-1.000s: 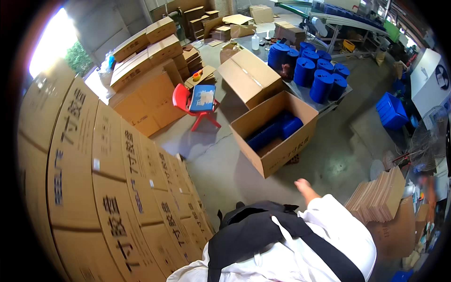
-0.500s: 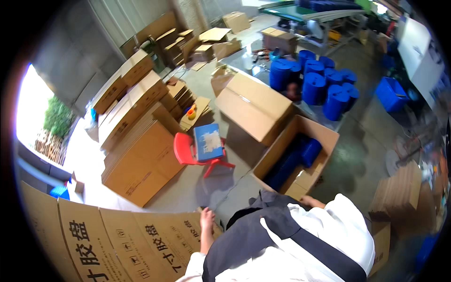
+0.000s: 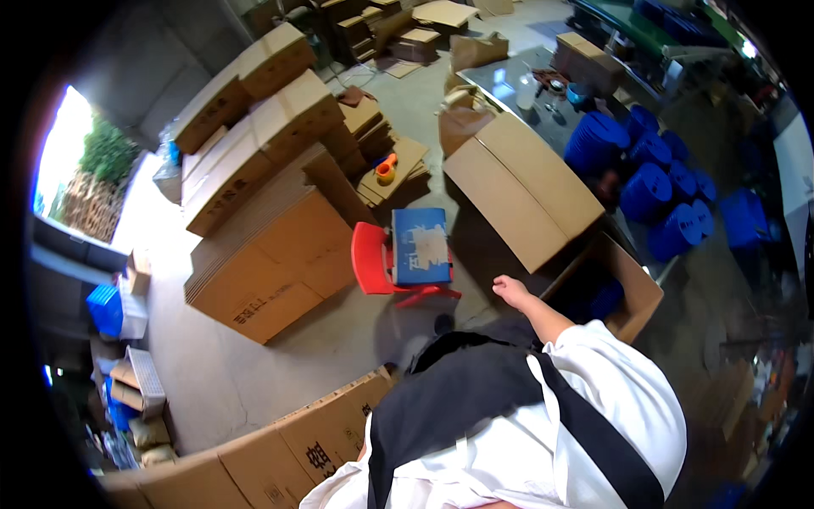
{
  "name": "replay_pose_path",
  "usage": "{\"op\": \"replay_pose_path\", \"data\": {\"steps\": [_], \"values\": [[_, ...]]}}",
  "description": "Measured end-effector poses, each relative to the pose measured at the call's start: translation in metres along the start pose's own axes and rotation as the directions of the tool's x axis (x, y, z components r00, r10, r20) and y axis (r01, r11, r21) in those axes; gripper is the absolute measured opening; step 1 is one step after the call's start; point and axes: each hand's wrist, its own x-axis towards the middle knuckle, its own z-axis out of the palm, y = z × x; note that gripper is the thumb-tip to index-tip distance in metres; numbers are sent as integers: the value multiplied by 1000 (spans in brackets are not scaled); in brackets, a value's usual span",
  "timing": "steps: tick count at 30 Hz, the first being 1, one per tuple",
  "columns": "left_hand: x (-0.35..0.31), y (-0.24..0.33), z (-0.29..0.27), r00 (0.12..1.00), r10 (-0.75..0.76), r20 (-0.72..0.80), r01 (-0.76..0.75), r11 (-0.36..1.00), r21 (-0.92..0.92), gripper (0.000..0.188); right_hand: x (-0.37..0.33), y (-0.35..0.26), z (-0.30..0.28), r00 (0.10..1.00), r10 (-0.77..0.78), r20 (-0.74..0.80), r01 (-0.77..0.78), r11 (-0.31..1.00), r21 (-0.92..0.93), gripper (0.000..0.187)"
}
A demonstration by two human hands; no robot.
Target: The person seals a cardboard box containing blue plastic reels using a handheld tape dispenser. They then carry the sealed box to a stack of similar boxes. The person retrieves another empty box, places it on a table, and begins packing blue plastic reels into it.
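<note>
My right hand (image 3: 510, 291) is held out in front of me, its fingers loosely curled with nothing visible in them. It hangs in the air between a red plastic chair (image 3: 367, 259) and a large closed carton (image 3: 543, 182). A worn blue pad (image 3: 420, 246) lies on the chair's seat. Just right of my right forearm stands an open carton (image 3: 642, 293), with dark blue items in its shadowed inside. My left hand is hidden by my body. Close to my left side, at the lower edge, are big printed cardboard panels (image 3: 254, 458).
Flattened cartons (image 3: 271, 263) lean in a stack on the left, with boxes behind. An orange tape dispenser (image 3: 385, 171) rests on cardboard pieces. Stacks of blue round spools (image 3: 649, 193) stand at the right beside a blue bin (image 3: 744, 219). White and blue crates (image 3: 144, 382) sit far left.
My right hand has swung forward from beside the open carton. My left hand, earlier at the cardboard panels, has dropped out of sight. The view has turned right, and the panels show lower.
</note>
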Motion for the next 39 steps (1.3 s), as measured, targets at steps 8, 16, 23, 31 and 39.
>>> {"op": "replay_pose_path", "data": {"steps": [8,16,23,31,39], "values": [[114,168,-83,983,134,-125,-150,981,-125,39,-24,83,-65,923,378,-77,-378,926,16,30],[159,366,-103,970,149,-191,-208,915,-346,40,92,169,-151,888,442,-128,-445,895,9,37],[137,420,-39,982,16,188,-44,989,143,44,242,246,-290,853,217,-475,-424,819,-386,65],[138,450,3,992,-106,61,102,992,68,42,358,255,-333,797,468,-382,-599,689,-408,78],[205,502,28,986,-43,162,42,999,14,42,308,226,-321,940,200,-277,-212,977,-16,25]]}}
